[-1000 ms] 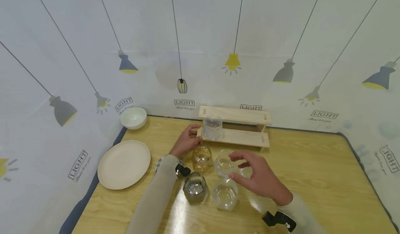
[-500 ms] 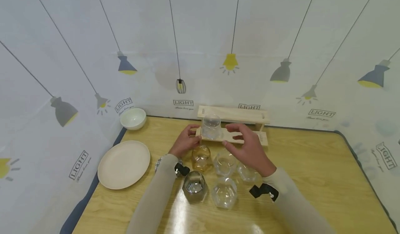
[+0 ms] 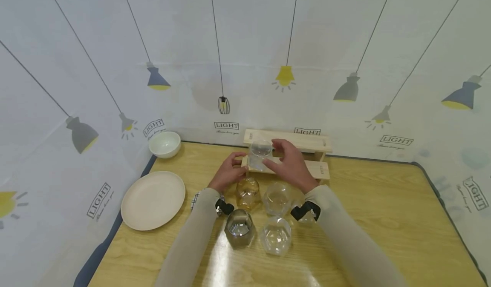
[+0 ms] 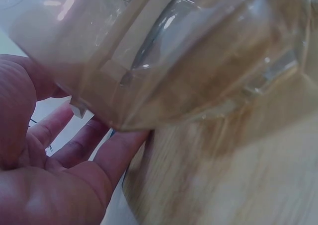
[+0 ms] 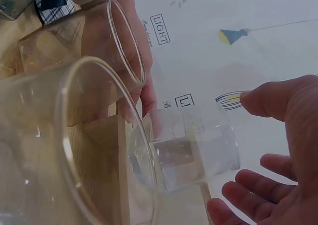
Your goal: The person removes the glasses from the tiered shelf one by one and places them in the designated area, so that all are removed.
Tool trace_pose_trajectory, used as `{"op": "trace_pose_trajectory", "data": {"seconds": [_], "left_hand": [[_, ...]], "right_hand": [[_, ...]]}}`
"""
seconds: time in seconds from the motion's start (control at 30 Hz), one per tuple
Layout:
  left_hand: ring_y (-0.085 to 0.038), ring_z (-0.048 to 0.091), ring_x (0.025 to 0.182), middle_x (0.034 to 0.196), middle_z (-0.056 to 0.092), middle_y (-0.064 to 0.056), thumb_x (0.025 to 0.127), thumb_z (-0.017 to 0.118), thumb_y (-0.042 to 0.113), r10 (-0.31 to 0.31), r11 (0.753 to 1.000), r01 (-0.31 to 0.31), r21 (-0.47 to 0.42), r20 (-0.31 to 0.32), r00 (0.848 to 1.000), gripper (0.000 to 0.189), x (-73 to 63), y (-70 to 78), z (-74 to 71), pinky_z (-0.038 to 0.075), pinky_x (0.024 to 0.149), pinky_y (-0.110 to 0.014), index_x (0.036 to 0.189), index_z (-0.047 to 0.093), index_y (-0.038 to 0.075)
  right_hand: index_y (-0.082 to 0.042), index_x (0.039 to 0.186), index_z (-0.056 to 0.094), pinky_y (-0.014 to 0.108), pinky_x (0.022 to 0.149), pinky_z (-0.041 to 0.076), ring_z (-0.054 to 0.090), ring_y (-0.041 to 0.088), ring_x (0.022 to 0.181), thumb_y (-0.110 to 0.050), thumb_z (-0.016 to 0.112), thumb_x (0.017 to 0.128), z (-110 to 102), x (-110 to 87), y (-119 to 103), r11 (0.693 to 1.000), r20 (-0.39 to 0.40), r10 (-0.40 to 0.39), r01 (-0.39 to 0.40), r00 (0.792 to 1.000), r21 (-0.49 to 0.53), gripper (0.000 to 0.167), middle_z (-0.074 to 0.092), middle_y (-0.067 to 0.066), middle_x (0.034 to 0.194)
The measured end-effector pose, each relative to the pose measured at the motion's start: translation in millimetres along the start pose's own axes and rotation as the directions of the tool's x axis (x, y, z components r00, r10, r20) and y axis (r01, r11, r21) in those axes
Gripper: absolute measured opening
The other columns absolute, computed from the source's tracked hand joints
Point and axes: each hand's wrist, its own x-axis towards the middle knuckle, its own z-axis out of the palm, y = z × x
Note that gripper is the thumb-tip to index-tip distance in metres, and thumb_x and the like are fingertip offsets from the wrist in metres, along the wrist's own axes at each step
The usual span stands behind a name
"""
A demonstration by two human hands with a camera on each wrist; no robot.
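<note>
My left hand (image 3: pixel 229 173) grips the left end of the lower plank of a two-step wooden rack (image 3: pixel 316 167). On that plank's left part stands a clear glass (image 3: pixel 261 154). Right beside this glass is my right hand (image 3: pixel 292 167), thumb and fingers spread on either side of it. In the right wrist view the clear glass (image 5: pixel 191 148) lies just beyond the parted fingertips. An amber glass (image 3: pixel 248 193) stands in front of the rack, close to my left wrist; a large tinted glass (image 4: pixel 198 61) covers part of the left wrist view.
A grey glass (image 3: pixel 239 227) and clear glasses (image 3: pixel 276 236) stand nearer me, one partly behind my right wrist. On the left are a cream plate (image 3: pixel 153 200), a pale bowl (image 3: pixel 165 144) and a checked cloth (image 3: pixel 194 201). A printed wall (image 3: pixel 253 104) rises behind the rack.
My right hand has moved forward and left from above the front glasses to the clear glass on the rack. The left hand has stayed at the plank's end.
</note>
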Motion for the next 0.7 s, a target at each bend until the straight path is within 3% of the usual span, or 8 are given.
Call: {"op": "trace_pose_trajectory", "data": {"seconds": [0.3, 0.53, 0.7], "left_hand": [[-0.027, 0.069, 0.111, 0.138, 0.059, -0.022, 0.1, 0.073, 0.011, -0.008, 1.0, 0.008, -0.003, -0.005, 1.0, 0.055, -1.5, 2.1, 2.2, 0.065, 0.089, -0.034, 0.149, 0.052, 0.02], [-0.031, 0.067, 0.119, 0.142, 0.057, -0.023, 0.1, 0.072, 0.007, -0.007, 1.0, 0.008, -0.03, 0.003, 1.0, 0.055, 0.6, 2.7, 2.4, 0.064, 0.097, -0.038, 0.15, 0.051, 0.018], [-0.031, 0.067, 0.118, 0.142, 0.057, -0.024, 0.1, 0.072, 0.007, -0.007, 0.999, 0.008, -0.035, 0.006, 1.0, 0.056, 1.4, 2.0, 2.4, 0.065, 0.096, -0.037, 0.15, 0.05, 0.017]], "right_hand": [[-0.008, 0.16, 0.04, 0.055, 0.109, 0.053, 0.055, 0.035, 0.133, -0.046, 0.082, 0.091, 13.3, 20.5, 7.6, 0.992, 0.071, 0.11, -0.105, 0.991, -0.075, 0.09, 0.054, 0.017, 0.152], [-0.005, 0.155, 0.045, 0.048, 0.091, 0.052, 0.056, 0.031, 0.108, -0.04, 0.084, 0.09, 15.9, 27.5, 9.8, 0.986, 0.073, 0.07, -0.058, 0.995, -0.154, 0.083, 0.06, 0.018, 0.128], [-0.006, 0.152, 0.046, 0.046, 0.087, 0.053, 0.057, 0.03, 0.109, -0.039, 0.084, 0.092, 13.5, 26.4, 11.7, 0.991, 0.089, 0.079, -0.068, 0.993, -0.115, 0.078, 0.061, 0.017, 0.131]]}}
